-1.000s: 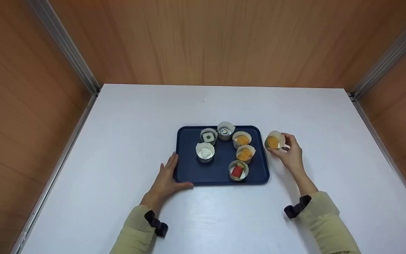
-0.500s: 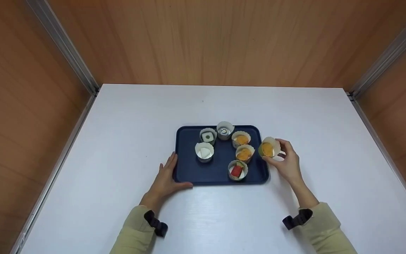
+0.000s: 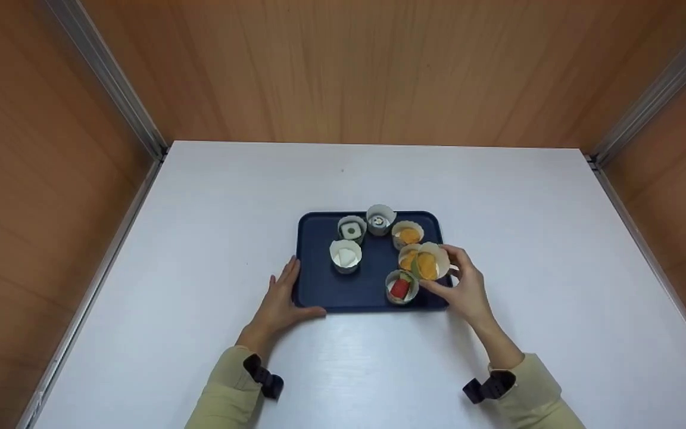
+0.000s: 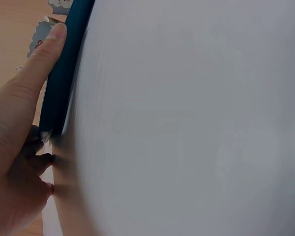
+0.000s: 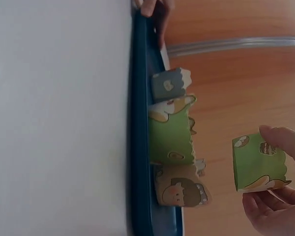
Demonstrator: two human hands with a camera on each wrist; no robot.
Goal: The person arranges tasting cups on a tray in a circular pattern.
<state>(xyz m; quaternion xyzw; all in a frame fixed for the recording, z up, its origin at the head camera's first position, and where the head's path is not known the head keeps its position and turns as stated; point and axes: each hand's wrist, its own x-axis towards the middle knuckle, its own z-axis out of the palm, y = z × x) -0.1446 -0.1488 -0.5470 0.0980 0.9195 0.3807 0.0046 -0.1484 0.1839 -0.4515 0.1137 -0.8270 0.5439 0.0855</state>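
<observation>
My right hand (image 3: 468, 292) pinches a paper baking cup (image 3: 431, 262) with an orange filling between thumb and fingers. In the right wrist view this held cup (image 5: 258, 164) shows a green printed side, apart from and above the tray. It partly hides another orange-filled cup (image 3: 407, 260) on the dark blue tray (image 3: 325, 292). Just in front stands a cup with a red and green filling (image 3: 401, 288). At the tray's near left corner rests my left hand (image 3: 274, 307), thumb along the front rim, fingers along the left side; the left wrist view shows the thumb (image 4: 44, 54) against the rim.
Towards the tray's back stand a further orange-filled cup (image 3: 408, 234), a cup with a small silvery swirl (image 3: 380, 220) and one with a white square piece (image 3: 352, 230). A white-filled cup (image 3: 346, 256) is left of centre. Wooden walls (image 3: 373, 71) surround the white table (image 3: 230, 196).
My right hand has moved left and slightly nearer with the held baking cup, from right of the tray to over its right side. The left hand and tray stay put.
</observation>
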